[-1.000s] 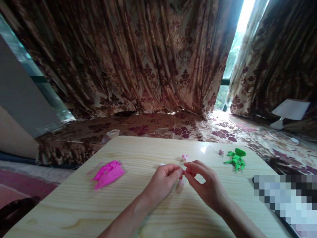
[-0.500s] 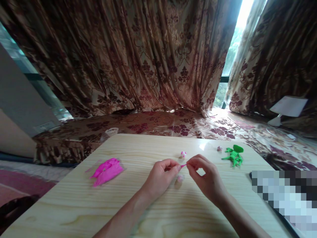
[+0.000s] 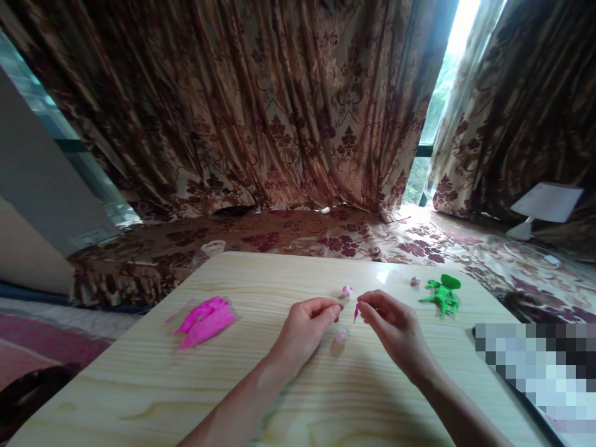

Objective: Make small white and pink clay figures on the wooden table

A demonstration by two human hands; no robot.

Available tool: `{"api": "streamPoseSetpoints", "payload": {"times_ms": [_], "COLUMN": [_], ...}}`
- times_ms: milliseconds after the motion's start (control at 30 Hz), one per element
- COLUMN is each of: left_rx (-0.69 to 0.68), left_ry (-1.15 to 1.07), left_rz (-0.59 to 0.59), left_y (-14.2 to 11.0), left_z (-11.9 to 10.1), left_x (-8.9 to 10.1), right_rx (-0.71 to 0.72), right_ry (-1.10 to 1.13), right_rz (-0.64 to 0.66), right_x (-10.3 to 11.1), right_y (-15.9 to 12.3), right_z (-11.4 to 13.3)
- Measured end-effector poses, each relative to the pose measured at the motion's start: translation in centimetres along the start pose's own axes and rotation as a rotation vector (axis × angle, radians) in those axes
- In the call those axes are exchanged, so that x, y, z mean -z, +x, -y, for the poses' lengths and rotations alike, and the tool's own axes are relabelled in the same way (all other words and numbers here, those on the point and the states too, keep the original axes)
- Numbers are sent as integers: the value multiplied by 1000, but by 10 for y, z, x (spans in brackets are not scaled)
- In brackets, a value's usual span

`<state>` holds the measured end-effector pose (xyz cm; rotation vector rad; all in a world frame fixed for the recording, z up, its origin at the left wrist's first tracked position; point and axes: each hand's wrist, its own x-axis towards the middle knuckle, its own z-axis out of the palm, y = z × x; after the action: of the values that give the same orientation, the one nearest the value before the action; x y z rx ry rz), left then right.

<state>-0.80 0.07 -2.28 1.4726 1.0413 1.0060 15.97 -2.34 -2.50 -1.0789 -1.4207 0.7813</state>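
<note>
The pink clay strand [image 3: 356, 313] has parted, seemingly a free piece now; your right hand [image 3: 395, 321] pinches it; your left hand [image 3: 303, 326] is pinched together, on what I cannot tell.

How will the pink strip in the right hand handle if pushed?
Pink strip: likely light, being small and thin. Probably bends easily, since it hangs slim from the right hand. Its tapered lower tip may tear.

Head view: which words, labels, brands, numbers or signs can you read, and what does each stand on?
No text can be read anywhere.
Pink clay, pink strip, green figure: no lettering shows.
Wall plate: too small and blurred to tell.
Pixelated patch, right edge: any text is masked.
</note>
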Motion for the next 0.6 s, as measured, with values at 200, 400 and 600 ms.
{"api": "streamPoseSetpoints", "payload": {"times_ms": [200, 400, 600], "left_rx": [59, 49, 10], "left_ry": [-183, -161, -220], "left_rz": [102, 111, 0], "left_y": [-5, -7, -5], "left_z": [-4, -6, -8], "left_x": [-9, -14, -5], "right_rx": [107, 117, 22], "right_ry": [-73, -120, -136], "right_rz": [-9, 8, -72], "right_x": [-8, -8, 3], "right_y": [-5, -5, 2], "right_z": [1, 4, -4]}}
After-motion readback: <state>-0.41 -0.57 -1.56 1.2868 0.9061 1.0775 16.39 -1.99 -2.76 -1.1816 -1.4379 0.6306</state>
